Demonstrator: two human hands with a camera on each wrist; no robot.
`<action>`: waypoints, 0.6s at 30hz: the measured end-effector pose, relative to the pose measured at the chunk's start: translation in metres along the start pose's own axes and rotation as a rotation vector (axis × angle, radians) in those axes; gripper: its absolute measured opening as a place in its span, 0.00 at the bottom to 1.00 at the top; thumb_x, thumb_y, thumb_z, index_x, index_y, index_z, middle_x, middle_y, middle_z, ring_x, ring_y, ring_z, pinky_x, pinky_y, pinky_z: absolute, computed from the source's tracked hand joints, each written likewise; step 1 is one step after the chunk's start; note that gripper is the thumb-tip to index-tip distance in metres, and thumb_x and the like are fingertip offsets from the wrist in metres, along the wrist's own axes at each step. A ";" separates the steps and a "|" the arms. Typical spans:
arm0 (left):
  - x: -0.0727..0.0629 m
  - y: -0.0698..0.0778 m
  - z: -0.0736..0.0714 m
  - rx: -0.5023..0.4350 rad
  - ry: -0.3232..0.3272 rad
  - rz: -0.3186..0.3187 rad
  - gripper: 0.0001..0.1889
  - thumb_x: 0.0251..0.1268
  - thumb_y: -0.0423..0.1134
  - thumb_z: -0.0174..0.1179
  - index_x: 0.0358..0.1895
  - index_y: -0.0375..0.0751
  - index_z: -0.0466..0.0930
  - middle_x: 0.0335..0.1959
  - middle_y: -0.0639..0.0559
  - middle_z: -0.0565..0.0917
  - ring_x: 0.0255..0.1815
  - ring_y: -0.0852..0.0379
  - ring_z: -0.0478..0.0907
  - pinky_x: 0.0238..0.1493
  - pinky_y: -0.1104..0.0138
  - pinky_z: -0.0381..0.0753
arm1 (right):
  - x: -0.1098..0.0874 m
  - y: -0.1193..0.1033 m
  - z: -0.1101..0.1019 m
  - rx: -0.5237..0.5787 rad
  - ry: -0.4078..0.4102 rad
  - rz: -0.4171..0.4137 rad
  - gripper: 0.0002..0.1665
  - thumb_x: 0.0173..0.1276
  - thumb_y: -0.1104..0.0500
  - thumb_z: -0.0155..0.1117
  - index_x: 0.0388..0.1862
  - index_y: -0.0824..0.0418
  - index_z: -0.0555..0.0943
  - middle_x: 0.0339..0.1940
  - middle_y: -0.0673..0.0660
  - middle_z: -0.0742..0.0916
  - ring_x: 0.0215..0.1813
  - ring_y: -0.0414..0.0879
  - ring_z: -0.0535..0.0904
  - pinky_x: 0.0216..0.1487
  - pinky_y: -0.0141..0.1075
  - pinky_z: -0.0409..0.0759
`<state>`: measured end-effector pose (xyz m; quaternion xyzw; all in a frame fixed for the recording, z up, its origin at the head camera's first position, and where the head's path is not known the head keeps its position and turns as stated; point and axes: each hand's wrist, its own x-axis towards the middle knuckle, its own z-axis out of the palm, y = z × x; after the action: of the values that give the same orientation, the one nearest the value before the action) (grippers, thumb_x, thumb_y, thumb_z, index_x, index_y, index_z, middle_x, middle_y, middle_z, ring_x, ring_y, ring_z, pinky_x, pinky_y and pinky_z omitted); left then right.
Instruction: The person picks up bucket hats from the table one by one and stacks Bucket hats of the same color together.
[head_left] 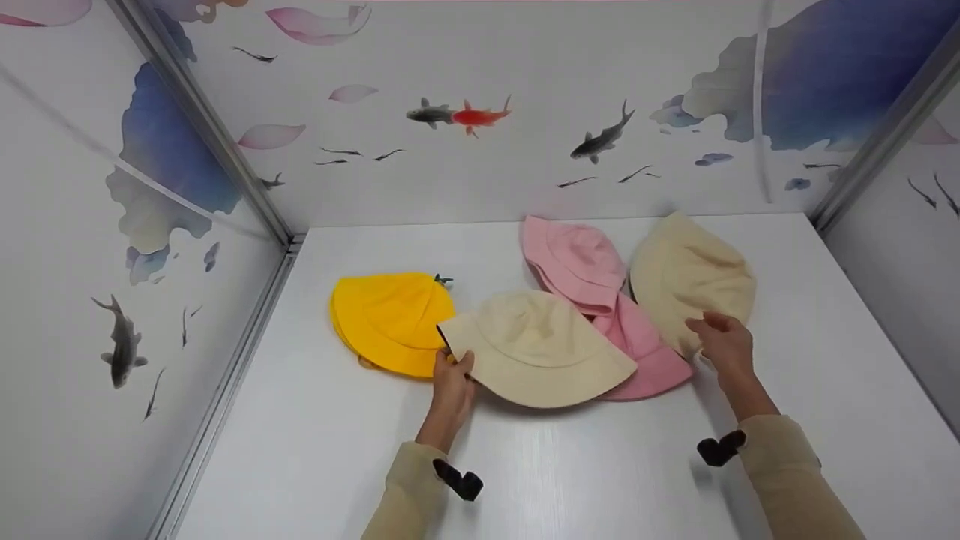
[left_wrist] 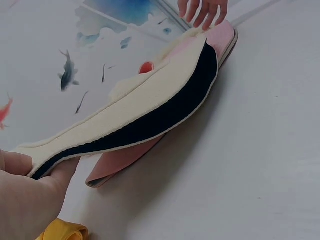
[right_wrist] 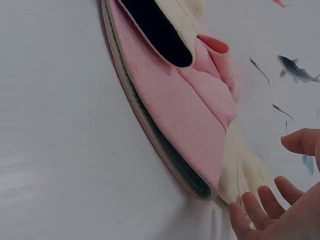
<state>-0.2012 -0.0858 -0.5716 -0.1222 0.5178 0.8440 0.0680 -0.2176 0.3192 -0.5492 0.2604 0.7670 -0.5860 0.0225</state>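
Observation:
My left hand pinches the left end of the brim of a cream bucket hat. In the left wrist view this hat's dark lining shows along its raised brim edge. My right hand has its fingers apart with nothing between them, over the lower edge of a second cream hat at the right. Between the cream hats lies a pink hat, partly covered by the held one. Another pink hat lies behind, overlapping the first. A yellow hat sits left of the held hat.
All the hats lie on a white table enclosed by white panels printed with fish and petals. Metal corner posts stand at both back corners. A small black camera is strapped to each wrist.

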 end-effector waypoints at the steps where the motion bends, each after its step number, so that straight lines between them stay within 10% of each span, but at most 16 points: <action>1: 0.000 0.000 0.000 0.000 -0.001 0.001 0.20 0.81 0.32 0.41 0.69 0.34 0.51 0.67 0.38 0.66 0.61 0.51 0.73 0.62 0.63 0.78 | 0.001 0.000 0.001 0.009 0.007 0.011 0.42 0.73 0.43 0.59 0.77 0.62 0.61 0.58 0.48 0.75 0.57 0.41 0.73 0.51 0.29 0.79; 10: 0.000 0.000 -0.002 0.003 -0.002 0.002 0.22 0.81 0.32 0.41 0.72 0.35 0.50 0.69 0.37 0.65 0.63 0.50 0.72 0.66 0.60 0.77 | 0.014 -0.002 0.002 -0.074 0.093 0.077 0.43 0.72 0.45 0.58 0.75 0.69 0.60 0.68 0.66 0.72 0.40 0.38 0.75 0.33 0.25 0.78; 18: 0.000 0.001 -0.003 0.009 -0.009 -0.006 0.22 0.81 0.32 0.42 0.72 0.35 0.51 0.67 0.38 0.67 0.60 0.52 0.74 0.62 0.62 0.79 | 0.018 -0.002 0.004 -0.153 0.116 0.126 0.56 0.68 0.44 0.61 0.75 0.78 0.44 0.73 0.78 0.53 0.46 0.50 0.69 0.30 0.27 0.77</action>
<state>-0.2011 -0.0887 -0.5722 -0.1195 0.5211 0.8419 0.0736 -0.2347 0.3215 -0.5549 0.3389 0.7916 -0.5072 0.0347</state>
